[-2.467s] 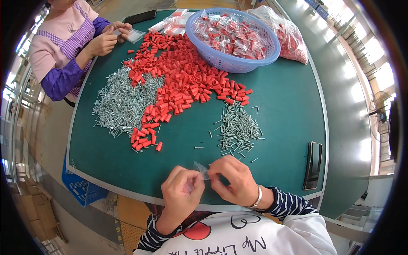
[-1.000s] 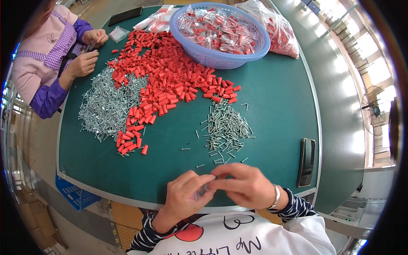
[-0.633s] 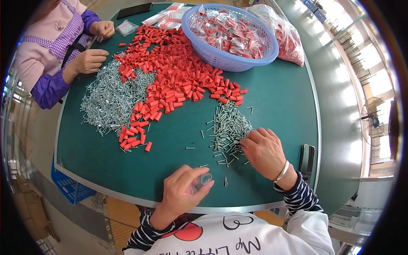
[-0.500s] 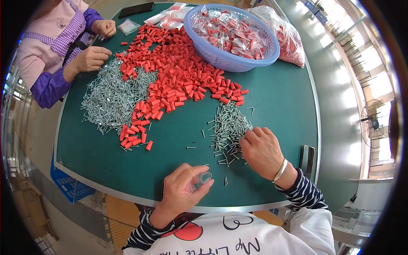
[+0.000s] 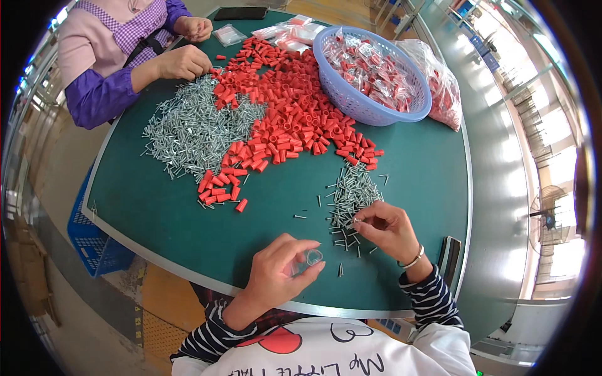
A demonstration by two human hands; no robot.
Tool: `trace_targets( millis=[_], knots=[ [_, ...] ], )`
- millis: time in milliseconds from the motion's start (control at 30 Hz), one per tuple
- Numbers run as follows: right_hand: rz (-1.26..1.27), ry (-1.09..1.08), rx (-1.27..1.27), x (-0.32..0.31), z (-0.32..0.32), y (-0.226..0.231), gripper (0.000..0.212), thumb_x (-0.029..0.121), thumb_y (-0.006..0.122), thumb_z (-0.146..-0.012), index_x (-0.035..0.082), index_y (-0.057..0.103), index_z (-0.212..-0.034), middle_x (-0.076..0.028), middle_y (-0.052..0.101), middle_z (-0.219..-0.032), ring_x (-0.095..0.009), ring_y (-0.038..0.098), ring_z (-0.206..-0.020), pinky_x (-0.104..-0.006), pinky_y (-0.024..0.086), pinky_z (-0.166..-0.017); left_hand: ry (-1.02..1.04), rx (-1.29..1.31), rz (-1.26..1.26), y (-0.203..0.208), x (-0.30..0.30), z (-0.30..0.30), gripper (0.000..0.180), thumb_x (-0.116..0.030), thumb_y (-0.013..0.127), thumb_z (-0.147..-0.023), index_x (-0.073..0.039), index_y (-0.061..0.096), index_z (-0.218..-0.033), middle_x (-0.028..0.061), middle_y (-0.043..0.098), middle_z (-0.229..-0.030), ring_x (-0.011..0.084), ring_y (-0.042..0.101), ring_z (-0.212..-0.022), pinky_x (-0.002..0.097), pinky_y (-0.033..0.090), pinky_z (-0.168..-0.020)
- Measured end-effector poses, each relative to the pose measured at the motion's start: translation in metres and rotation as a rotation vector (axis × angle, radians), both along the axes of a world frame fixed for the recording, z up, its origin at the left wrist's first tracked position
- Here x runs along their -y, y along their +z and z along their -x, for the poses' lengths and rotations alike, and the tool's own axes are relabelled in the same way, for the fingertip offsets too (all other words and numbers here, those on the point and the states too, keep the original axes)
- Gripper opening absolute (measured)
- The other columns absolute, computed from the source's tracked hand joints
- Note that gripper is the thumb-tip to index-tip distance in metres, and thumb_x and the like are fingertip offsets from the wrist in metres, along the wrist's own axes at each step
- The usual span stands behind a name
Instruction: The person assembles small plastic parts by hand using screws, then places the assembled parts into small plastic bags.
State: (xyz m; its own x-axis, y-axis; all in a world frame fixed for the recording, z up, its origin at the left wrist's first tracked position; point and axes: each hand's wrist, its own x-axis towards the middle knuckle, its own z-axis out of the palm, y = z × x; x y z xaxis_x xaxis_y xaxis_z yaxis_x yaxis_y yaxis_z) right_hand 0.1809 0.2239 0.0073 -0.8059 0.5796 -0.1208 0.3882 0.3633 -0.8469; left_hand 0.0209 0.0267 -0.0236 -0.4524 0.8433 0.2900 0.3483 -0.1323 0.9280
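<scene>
Green table [image 5: 420, 166], basket [image 5: 357, 105] beside red cones [image 5: 295, 116], left hand [image 5: 276, 269] gripping 1 clear bag [image 5: 313, 257], right hand [image 5: 391, 233] pinching screws [image 5: 355, 220]

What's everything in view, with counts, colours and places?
Table: one, green, centre
Red caps: many, red, mid-table
Screw piles: two, silver, left and right
Basket: one, lilac, far side
Packets: many, clear and red, in basket
Sack: one, clear, right of basket
Flat bags: several, clear, far edge
Phones: two, dark, far and right edges
Crate: one, blue, low left
Fan: one, dark, far right
Co-worker: one, purple-sleeved, far left
Bracelet: one, pale, right wrist
Left hand: one, striped sleeve, holding clear bag
Right hand: one, striped sleeve, at right pile
</scene>
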Motion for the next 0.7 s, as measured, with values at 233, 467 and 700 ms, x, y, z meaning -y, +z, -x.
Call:
trace_targets(
  millis=[233, 467, 700],
  knots=[
    [0.601, -0.104, -0.233, 0.025, 0.017, 0.001, 0.009, 0.008, 0.072, -0.09, 0.001, 0.07, -0.096, 0.003, 0.065, -0.086, -0.003, 0.057, -0.075, -0.0199, 0.046, -0.066, 0.018, -0.022, 0.027, 0.001, 0.001, -0.001, 0.039, 0.0, 0.082, -0.071, -0.004, 0.068, -0.108, 0.0049, 0.058, -0.083, 0.0129, 0.054, -0.068, 0.0259, 0.047, -0.06],
    [0.813, -0.026, -0.284, 0.038, 0.025, 0.007, 0.01, 0.006, 0.071, -0.09, -0.001, 0.07, -0.098, -0.002, 0.066, -0.093, -0.008, 0.06, -0.085, -0.0227, 0.049, -0.078, 0.046, -0.022, 0.023, -0.003, 0.0, -0.002, 0.041, 0.0, 0.082, -0.071, -0.003, 0.067, -0.108, 0.0067, 0.062, -0.087, 0.0149, 0.06, -0.073, 0.0269, 0.049, -0.065],
    [0.861, -0.053, -0.322, 0.048, 0.032, 0.007, 0.01, 0.008, 0.07, -0.091, 0.001, 0.072, -0.098, -0.001, 0.067, -0.09, -0.007, 0.057, -0.078, -0.022, 0.046, -0.07, 0.063, -0.041, 0.007, -0.002, 0.0, -0.001, 0.04, 0.0, 0.082, -0.07, -0.002, 0.067, -0.107, 0.0084, 0.064, -0.091, 0.0166, 0.062, -0.076, 0.0283, 0.051, -0.069]
  ],
)
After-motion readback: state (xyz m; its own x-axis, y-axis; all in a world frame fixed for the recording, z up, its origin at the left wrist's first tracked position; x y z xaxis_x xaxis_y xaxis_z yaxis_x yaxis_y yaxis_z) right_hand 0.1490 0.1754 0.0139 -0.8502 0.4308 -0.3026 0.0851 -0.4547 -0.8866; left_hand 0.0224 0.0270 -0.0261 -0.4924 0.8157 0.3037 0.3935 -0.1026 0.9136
